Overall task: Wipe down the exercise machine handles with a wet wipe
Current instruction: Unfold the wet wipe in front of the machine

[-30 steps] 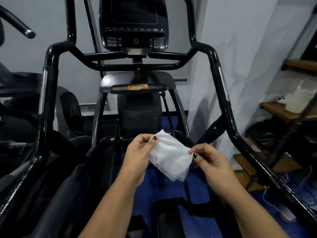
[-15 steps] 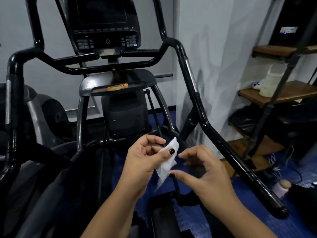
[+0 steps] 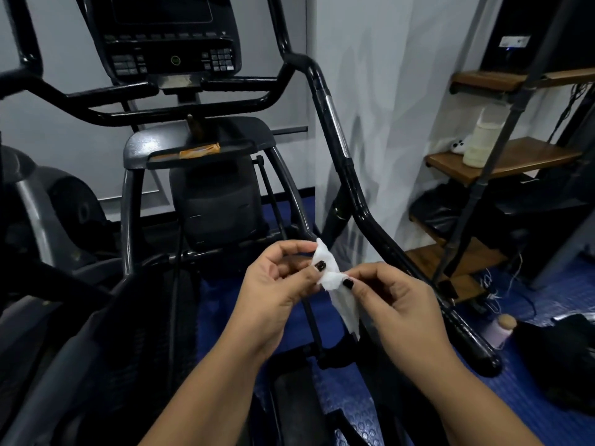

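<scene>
A white wet wipe [image 3: 335, 286], folded narrow and hanging down, is pinched by both hands in front of the black exercise machine. My left hand [image 3: 277, 291] pinches its upper part between thumb and fingers. My right hand [image 3: 396, 304] pinches it just below, thumb on the cloth. The machine's right handle [image 3: 351, 181] runs down from the console to a rounded end at the lower right, just behind my right hand. The left handle [image 3: 19, 82] shows only at the top left. Neither hand touches a handle.
The console [image 3: 170, 37] stands at top centre above a tray holding an orange packet [image 3: 199, 151]. Wooden shelves [image 3: 502, 159] with a pale jug stand at the right. A small bottle [image 3: 502, 328] and a dark bag [image 3: 560, 358] lie on the blue floor.
The spread wipe has been gathered into a narrow fold. My right hand came back onto it and now pinches it below the left. The view swung to the right.
</scene>
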Tool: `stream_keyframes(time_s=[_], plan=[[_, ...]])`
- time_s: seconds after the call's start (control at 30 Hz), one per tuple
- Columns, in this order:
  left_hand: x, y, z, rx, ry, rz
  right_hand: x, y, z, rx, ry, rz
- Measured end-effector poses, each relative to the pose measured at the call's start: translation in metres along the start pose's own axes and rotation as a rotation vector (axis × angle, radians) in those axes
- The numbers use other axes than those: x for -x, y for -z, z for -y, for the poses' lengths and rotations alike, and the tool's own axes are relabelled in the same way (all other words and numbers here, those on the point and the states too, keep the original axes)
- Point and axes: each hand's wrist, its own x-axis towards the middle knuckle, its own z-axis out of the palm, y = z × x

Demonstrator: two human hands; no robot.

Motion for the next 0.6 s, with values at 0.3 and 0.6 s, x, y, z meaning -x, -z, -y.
stream_keyframes(time_s=[0.3, 0.6], plan=[[0.001, -0.001, 0.004, -0.110, -0.036, -0.018, -0.003, 0.005, 0.007, 0.002, 0.016, -0.048], [0.009, -0.008, 0.017, 0.010, 0.388, 0.248, -0.007, 0.024, 0.010, -0.163, -0.068, -0.014]])
